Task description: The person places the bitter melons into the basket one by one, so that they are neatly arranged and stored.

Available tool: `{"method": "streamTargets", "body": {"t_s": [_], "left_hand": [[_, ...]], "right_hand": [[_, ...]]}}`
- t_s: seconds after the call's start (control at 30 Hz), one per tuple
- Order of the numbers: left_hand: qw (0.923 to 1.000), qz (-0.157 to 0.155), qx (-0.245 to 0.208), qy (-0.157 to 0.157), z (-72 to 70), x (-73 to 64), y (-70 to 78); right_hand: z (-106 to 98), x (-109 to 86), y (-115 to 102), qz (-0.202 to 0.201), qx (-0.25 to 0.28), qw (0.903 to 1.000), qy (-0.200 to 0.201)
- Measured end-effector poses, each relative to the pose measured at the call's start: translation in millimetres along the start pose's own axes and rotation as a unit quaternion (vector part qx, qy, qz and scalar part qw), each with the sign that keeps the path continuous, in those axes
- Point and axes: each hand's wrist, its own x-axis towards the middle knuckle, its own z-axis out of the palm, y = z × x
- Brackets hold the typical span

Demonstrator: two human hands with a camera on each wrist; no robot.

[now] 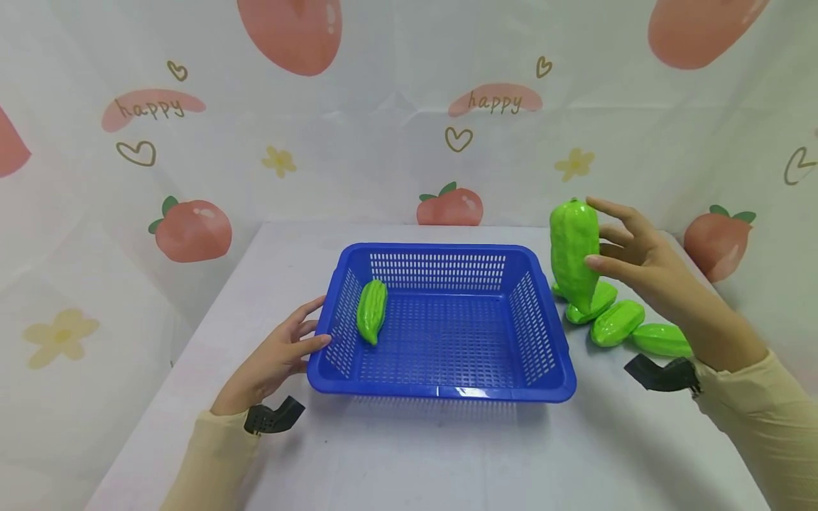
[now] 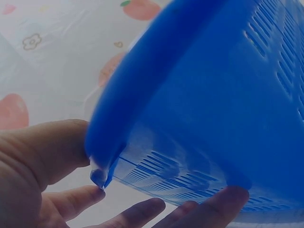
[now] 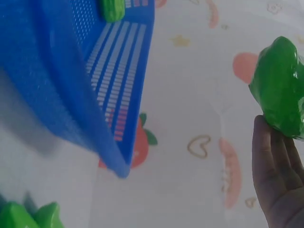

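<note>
A blue slotted plastic basket [image 1: 441, 394] stands in the middle of the table, and my left hand [image 1: 275, 358] holds it by the left side. In the left wrist view the thumb [image 2: 57, 147] lies against the rim, with the fingers below by the outer wall. One green bitter melon [image 1: 372, 312] lies inside, along the left wall. To the right of the basket, my right hand [image 1: 655, 266] grips another bitter melon [image 1: 574, 245] between thumb and fingers. It hangs nearly upright, pointed end down, above the table.
Several more bitter melons [image 1: 618, 323] lie on the white table [image 1: 409, 461], right of the basket and partly behind my right hand and the held one. A white fruit-print curtain [image 1: 383, 163] hangs behind and at the sides.
</note>
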Motion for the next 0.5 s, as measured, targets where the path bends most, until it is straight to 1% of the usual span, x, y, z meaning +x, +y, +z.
{"method": "streamTargets", "body": {"t_s": [0.17,0.23,0.3,0.4,0.5], "left_hand": [[1.0,0.0,-0.005,0.0,-0.4,1.6,-2.5],[1.0,-0.002,-0.005,0.003,-0.1,2.6,-3.8],[1.0,-0.005,-0.005,0.006,0.0,3.4,-4.8],[1.0,-0.003,-0.004,0.006,0.1,3.4,-5.1],[1.0,-0.003,-0.005,0.004,-0.3,3.2,-4.3]], "right_hand": [[18,20.6,-3,-0.003,0.05,0.9983,-0.03],[25,28.1,-4,0.001,0.06,0.9972,-0.044],[33,35.0,-3,0.01,0.065,0.9963,-0.055],[46,43.0,-5,0.033,0.052,0.9961,-0.063],[60,51.0,-4,0.054,0.052,0.9947,-0.071]]}}
